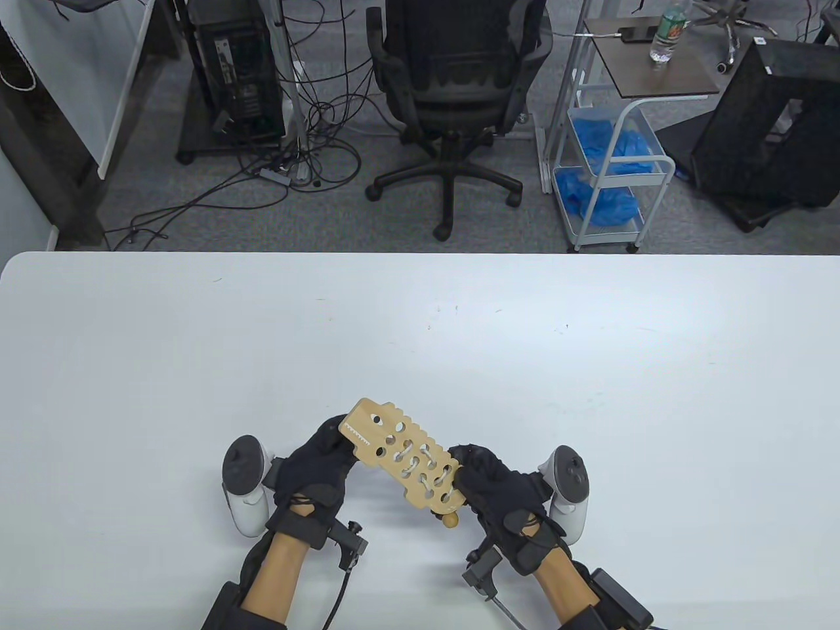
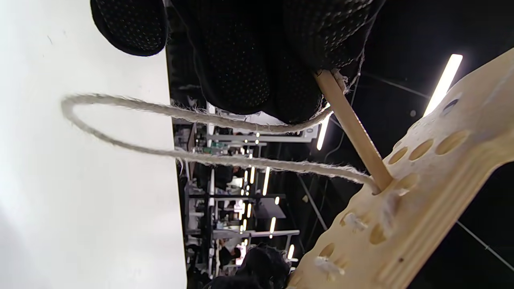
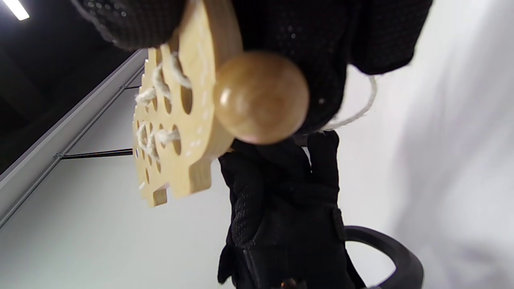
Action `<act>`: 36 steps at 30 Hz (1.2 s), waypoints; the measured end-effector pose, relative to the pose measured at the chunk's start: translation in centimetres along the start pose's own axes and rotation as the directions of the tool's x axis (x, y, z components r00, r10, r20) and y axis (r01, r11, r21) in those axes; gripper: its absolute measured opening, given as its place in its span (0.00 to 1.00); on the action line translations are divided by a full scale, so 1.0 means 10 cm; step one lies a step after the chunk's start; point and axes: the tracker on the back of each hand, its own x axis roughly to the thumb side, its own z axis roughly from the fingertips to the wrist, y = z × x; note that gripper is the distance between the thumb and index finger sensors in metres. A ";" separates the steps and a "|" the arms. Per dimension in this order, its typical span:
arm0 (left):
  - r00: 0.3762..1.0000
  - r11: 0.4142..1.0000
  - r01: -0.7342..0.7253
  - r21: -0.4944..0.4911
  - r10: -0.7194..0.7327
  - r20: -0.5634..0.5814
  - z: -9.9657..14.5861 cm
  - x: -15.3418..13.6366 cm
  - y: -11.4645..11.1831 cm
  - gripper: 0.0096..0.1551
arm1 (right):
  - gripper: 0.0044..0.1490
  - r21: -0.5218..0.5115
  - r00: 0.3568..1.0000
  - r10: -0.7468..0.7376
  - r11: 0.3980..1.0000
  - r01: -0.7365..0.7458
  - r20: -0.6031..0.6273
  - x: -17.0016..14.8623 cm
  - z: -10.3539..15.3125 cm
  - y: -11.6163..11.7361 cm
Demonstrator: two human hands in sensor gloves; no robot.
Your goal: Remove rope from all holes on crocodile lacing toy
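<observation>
The wooden crocodile lacing toy [image 1: 403,456] is held tilted above the table's near edge. White rope [image 1: 420,469] is laced through several holes at its near end. My left hand [image 1: 331,446] is under the head end. In the left wrist view its fingers [image 2: 257,60] pinch a wooden lacing needle [image 2: 349,124] that enters a hole from below, and a rope loop [image 2: 120,140] trails off it. My right hand [image 1: 472,476] grips the tail end beside a wooden ball [image 1: 450,520]. The ball [image 3: 261,96] and toy [image 3: 176,140] also show in the right wrist view.
The white table [image 1: 590,367] stretches beyond the hands. Behind its far edge stand an office chair [image 1: 453,85], a computer tower [image 1: 239,72] with cables, and a cart [image 1: 610,170] holding blue items.
</observation>
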 end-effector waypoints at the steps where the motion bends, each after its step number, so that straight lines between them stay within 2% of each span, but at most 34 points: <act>1: 1.000 1.000 0.014 -0.010 -0.014 0.005 0.00 0.01 -0.01 0.22 | 0.30 0.004 1.000 0.002 1.000 -0.002 -0.001 0.00 0.00 0.01; 6: 0.999 0.999 0.037 -0.030 -0.037 0.019 0.01 0.04 -0.09 0.21 | 0.30 0.013 0.999 0.040 0.999 -0.039 -0.017 -0.03 -0.01 0.02; 11: 0.999 0.998 0.039 -0.056 -0.037 0.028 0.02 0.08 -0.18 0.21 | 0.29 -0.022 0.996 0.084 0.996 -0.085 -0.039 -0.05 0.00 -0.02; 14: 0.999 0.989 -0.032 -0.143 0.036 0.026 0.00 0.07 -0.22 0.23 | 0.29 -0.062 0.998 0.041 0.997 -0.044 -0.046 -0.06 0.00 -0.06; 19: 0.983 0.954 -0.178 -0.241 0.184 0.002 -0.01 0.01 -0.30 0.29 | 0.29 -0.110 0.997 0.064 0.992 -0.068 -0.039 -0.03 0.01 -0.14; 27: 0.954 0.901 -0.286 -0.326 0.301 -0.003 -0.02 -0.02 -0.33 0.36 | 0.30 -0.165 0.999 0.043 0.985 -0.042 0.005 0.00 0.02 -0.17; 32: 0.923 0.851 -0.354 -0.388 0.385 0.003 -0.02 -0.02 -0.38 0.43 | 0.30 -0.226 0.992 0.121 0.968 -0.109 0.041 0.06 0.04 -0.17; 36: 0.949 0.889 -0.293 -0.352 0.315 0.005 -0.01 -0.02 -0.37 0.47 | 0.30 -0.258 0.950 0.300 0.928 -0.269 0.088 0.15 0.07 -0.16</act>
